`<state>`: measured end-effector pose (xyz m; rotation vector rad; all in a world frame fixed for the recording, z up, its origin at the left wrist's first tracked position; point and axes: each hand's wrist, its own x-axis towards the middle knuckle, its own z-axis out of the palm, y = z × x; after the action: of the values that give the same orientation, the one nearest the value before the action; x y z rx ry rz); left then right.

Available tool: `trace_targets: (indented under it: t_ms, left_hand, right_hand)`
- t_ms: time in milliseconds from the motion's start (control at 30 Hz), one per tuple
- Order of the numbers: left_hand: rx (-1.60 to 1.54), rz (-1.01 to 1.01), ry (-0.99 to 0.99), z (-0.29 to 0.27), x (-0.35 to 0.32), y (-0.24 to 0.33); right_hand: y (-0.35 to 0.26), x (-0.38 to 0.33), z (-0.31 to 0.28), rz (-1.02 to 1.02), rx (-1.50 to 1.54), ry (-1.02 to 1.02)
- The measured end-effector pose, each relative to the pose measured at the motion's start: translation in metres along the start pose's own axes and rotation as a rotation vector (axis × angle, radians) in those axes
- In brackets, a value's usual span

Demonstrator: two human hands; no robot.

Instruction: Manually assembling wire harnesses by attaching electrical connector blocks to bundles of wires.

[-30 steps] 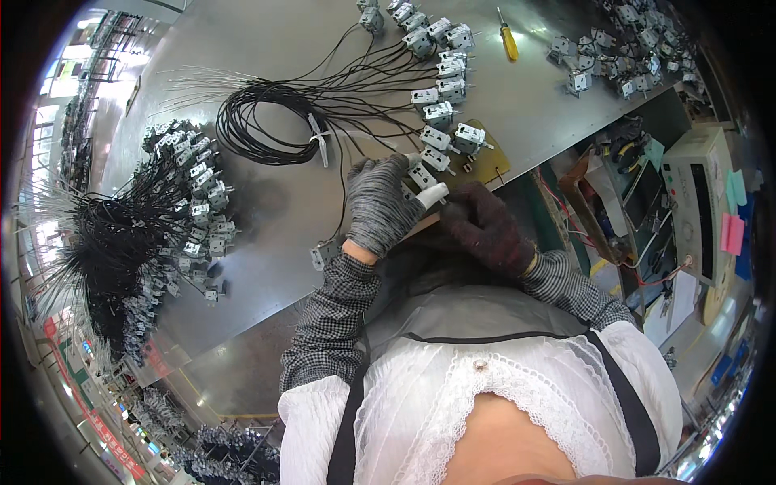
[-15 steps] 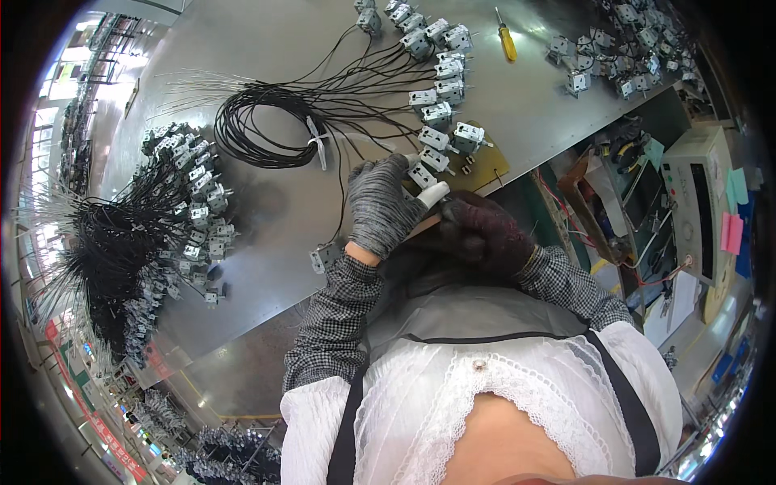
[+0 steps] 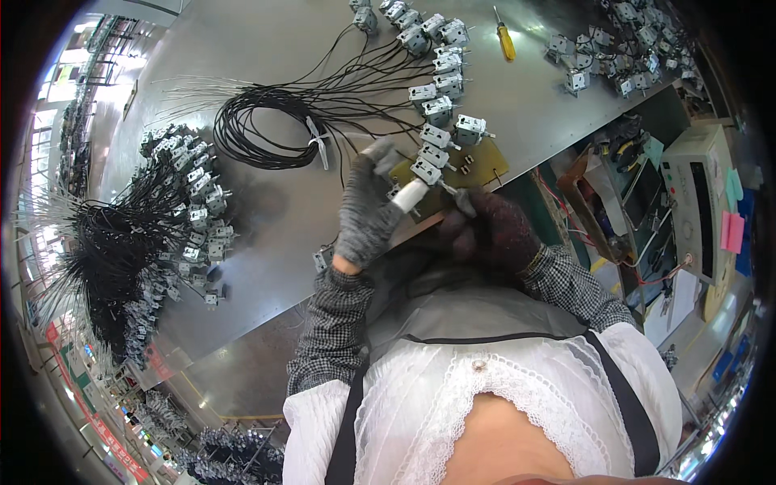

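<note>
My left hand (image 3: 368, 210), in a grey knit glove with a white-wrapped thumb, is over the bench edge. Its fingers and thumb are apart and slightly blurred, with nothing visible in them. By the thumb tip is a small metal switch-like block (image 3: 426, 170), in line with other blocks on a yellowish plate (image 3: 489, 162). My right hand (image 3: 497, 234), in a dark maroon glove, is curled just off the plate's near edge. A greyish tip shows at its fingers; what it holds, if anything, I cannot make out. Black cables (image 3: 267, 125) run to the blocks, coiled and tied with a white strip.
A yellow-handled screwdriver (image 3: 506, 40) lies at the back of the metal bench (image 3: 267, 210). A large bundle of cabled blocks (image 3: 121, 234) is at left, more metal blocks (image 3: 622, 56) at far right. Beyond the right edge are a tool tray (image 3: 594, 202) and a beige instrument (image 3: 699, 202).
My left hand has drawn back to the left from the blocks, its fingers opening. The right hand has shifted slightly, and a greyish tip now shows at it.
</note>
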<state>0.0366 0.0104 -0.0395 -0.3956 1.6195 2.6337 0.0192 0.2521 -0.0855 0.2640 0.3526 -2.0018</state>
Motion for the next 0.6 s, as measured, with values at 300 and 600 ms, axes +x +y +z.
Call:
trace_targets:
  t_ms: [300,600]
  left_hand:
    - [1.307,0.151,-0.026,-0.014,-0.024,0.015]
    - [0.954,0.197,-0.026,-0.015,-0.002,-0.004]
  right_hand:
    - [-0.011,0.016,0.038,-0.580,-1.473,-0.088]
    - [-0.034,0.022,0.053,-0.533,-1.576,0.323]
